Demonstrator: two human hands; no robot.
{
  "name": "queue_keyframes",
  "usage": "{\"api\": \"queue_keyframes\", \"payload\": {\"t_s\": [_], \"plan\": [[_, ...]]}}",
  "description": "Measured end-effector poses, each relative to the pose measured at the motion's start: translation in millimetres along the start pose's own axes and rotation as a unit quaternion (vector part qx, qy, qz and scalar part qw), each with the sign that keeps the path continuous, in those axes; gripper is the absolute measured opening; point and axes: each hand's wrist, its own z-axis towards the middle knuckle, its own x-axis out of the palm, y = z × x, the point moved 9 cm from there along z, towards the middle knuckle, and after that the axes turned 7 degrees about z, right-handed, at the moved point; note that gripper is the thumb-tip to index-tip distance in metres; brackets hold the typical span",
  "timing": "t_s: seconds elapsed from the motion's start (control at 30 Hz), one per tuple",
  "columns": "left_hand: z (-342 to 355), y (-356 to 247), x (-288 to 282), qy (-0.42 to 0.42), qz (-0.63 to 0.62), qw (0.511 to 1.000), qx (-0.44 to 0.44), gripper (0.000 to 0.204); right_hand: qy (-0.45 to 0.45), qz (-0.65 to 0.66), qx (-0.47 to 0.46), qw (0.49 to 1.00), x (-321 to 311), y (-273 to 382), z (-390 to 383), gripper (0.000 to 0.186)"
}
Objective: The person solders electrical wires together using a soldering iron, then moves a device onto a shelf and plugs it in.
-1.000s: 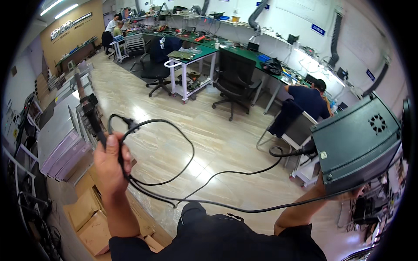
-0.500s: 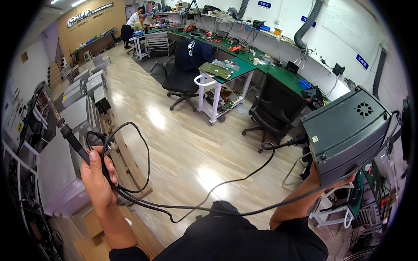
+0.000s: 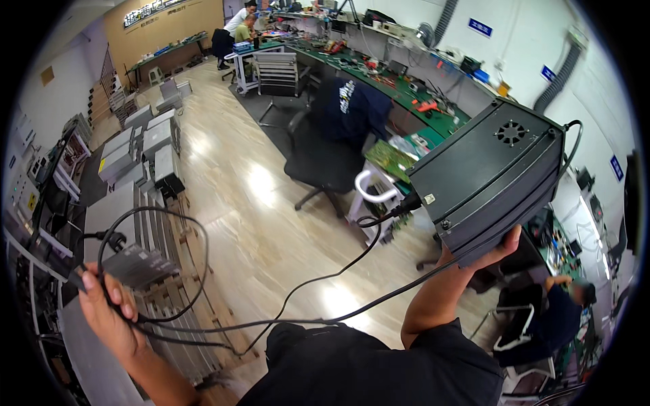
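My left hand (image 3: 112,311) is closed around the dark handle of a soldering iron (image 3: 78,276) and a loop of black cable (image 3: 205,247). The iron's front end is hard to make out against the dark shelves. My right hand (image 3: 500,249) grips a black, box-shaped soldering station (image 3: 493,169) from below, its fingers partly hidden under it. A round fan vent marks the station's top. One lead runs from a plug (image 3: 408,204) at its left end; another cable passes along its near side. Both cables sag across in front of me toward my left hand.
Grey metal cases (image 3: 159,142) stand along the left beside wooden pallets (image 3: 196,271). Ahead are a black office chair (image 3: 325,159), a white trolley (image 3: 372,189) with a green circuit board (image 3: 389,160), and a long green workbench (image 3: 352,71). A person (image 3: 558,318) sits at the lower right; others are far back.
My view has turned left. The station has shifted left and up in view, while my left hand and the iron have moved left and down. A seated person has come into view.
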Motion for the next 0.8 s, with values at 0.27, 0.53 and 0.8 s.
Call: {"api": "queue_keyframes", "payload": {"t_s": [0.27, 0.53, 0.8], "plan": [[268.1, 147.0, 107.9, 0.022, -0.025, 0.999, 0.01, 0.028, -0.093, -0.095, -0.086, 0.987, -172.9, -217.3, 110.6, 0.051], [535.4, 284.5, 321.1, 0.151, -0.082, 0.985, -0.009, 0.027, -0.134, -0.193, -0.137, 0.962, -299.8, -381.5, 227.1, 0.056], [738.1, 395.9, 526.6, 0.257, -0.127, 0.958, -0.011, 0.026, -0.145, -0.237, -0.199, 0.94, -451.4, -552.6, 357.1, 0.051]]}}
